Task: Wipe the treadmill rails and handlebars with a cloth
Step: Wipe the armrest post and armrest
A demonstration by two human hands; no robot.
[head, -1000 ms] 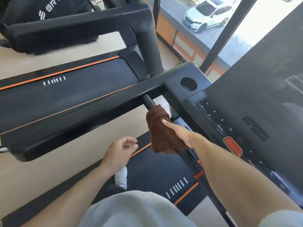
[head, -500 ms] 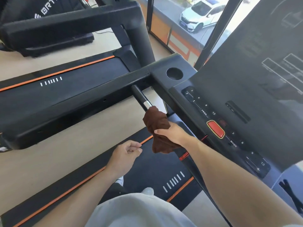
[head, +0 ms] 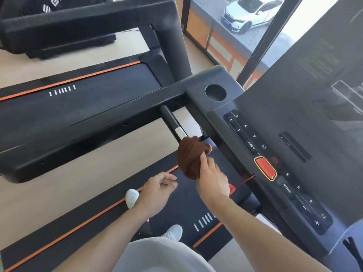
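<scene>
1. The step in hand looks like wiping the short handlebar (head: 172, 122) that juts out under the left corner of the console (head: 255, 134); the bar's upper black part and its silver band are bare, while the stretch below is covered by the brown cloth (head: 191, 156)
2. The next move probably calls for sliding the bunched cloth along the bar while keeping it wrapped round, then going on to the long side rail (head: 88, 132)
3. The right hand (head: 213, 179) grips the cloth round the bar, fingers curled over it, forearm reaching in from the lower right
4. The left hand (head: 155, 191) hovers over the belt (head: 186, 213), fingers loosely curled, holding nothing
</scene>
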